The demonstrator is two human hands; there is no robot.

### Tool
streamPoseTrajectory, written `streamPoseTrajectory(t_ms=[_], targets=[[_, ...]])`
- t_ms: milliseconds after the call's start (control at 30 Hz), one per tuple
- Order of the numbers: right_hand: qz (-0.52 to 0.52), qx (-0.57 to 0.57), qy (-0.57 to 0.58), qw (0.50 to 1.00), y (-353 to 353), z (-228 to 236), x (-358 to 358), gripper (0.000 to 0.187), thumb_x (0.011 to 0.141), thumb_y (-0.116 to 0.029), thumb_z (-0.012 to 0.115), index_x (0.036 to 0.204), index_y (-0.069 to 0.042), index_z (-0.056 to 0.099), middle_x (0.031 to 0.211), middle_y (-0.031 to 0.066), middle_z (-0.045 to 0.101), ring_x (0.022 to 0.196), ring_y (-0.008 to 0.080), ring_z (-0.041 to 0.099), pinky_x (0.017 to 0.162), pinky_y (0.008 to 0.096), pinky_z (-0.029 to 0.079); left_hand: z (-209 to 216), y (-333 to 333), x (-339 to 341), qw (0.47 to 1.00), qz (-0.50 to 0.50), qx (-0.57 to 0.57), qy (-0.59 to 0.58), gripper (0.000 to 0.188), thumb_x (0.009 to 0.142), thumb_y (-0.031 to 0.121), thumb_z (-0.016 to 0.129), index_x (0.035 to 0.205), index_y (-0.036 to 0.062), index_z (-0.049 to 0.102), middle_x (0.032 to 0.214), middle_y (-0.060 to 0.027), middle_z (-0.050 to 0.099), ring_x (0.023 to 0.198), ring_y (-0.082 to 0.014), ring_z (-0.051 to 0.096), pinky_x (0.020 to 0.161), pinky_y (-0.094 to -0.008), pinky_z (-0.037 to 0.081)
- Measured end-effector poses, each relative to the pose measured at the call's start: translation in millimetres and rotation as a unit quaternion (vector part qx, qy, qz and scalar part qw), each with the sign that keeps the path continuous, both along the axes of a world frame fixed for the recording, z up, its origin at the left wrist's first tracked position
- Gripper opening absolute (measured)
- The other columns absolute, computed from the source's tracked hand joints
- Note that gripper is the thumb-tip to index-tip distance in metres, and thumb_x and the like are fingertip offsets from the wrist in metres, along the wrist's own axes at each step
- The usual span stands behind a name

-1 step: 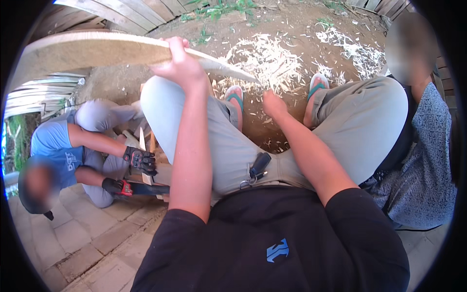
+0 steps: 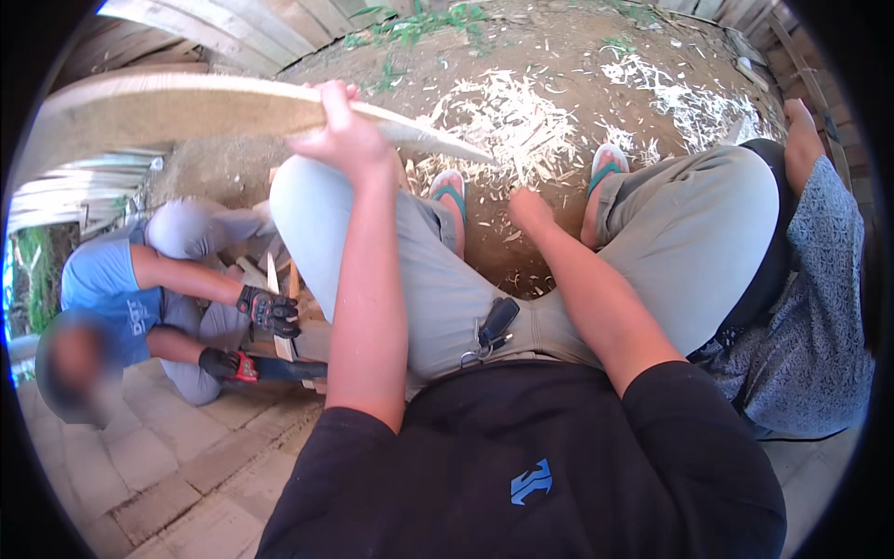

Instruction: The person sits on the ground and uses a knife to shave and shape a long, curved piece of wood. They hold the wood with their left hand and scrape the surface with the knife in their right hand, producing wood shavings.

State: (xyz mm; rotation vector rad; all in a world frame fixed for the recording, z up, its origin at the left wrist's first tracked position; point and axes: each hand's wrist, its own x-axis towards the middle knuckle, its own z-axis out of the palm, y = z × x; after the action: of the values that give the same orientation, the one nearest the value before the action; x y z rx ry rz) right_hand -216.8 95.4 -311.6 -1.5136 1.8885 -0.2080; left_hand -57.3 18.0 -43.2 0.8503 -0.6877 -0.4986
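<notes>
A long pale wooden board [image 2: 200, 107] runs from the far left and tapers to a narrow tip beyond my knees. My left hand [image 2: 346, 140] is closed around its edge above my left knee, partway along the narrowing part. My right hand [image 2: 531, 211] is closed in a fist, low between my feet and just below the board's tip. Whatever it grips, if anything, is hidden by the hand. Beneath the board's tip and ahead of my right hand lies a heap of wood shavings [image 2: 507, 116].
At left a crouching person in black gloves [image 2: 268, 309] holds a red-handled saw [image 2: 246, 368] at some wood. Another person in patterned grey cloth [image 2: 824, 298] sits close at right. My sandalled feet [image 2: 450, 191] stand on dirt; a black key fob [image 2: 500, 320] hangs at my waist.
My right hand has shifted slightly down and right. The head of the person at right has left the spot where it showed, and a bare limb shows there. My left hand keeps its hold.
</notes>
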Motion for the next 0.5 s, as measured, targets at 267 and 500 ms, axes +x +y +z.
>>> streamPoseTrajectory(t_ms=[267, 500], targets=[[-0.066, -0.113, -0.102, 0.986, -1, 76, 40, 0.034, 0.104, -0.029, 0.043, 0.122, -0.004, 0.057, 0.106, 0.024, 0.07, 0.1, 0.0421, 0.068, 0.083, 0.0543, 0.054, -9, -2, 14, 0.999, -0.009, 0.023, -0.031, 0.035, 0.079, 0.005, 0.064, 0.108, -0.0054, 0.048, 0.089, -0.0102, 0.057, 0.073, -0.0186, 0.056, 0.072, -0.0333, 0.047], [-0.016, 0.037, -0.031, 0.999, -1, 6, 4, 0.037, 0.104, -0.032, 0.042, 0.123, -0.004, 0.057, 0.107, 0.0265, 0.069, 0.104, 0.0428, 0.066, 0.089, 0.0519, 0.052, 3, 2, -6, 0.999, 0.01, 0.034, -0.01, 0.036, 0.079, 0.005, 0.063, 0.111, -0.0038, 0.048, 0.09, -0.0098, 0.056, 0.073, -0.0178, 0.055, 0.073, -0.0339, 0.047]])
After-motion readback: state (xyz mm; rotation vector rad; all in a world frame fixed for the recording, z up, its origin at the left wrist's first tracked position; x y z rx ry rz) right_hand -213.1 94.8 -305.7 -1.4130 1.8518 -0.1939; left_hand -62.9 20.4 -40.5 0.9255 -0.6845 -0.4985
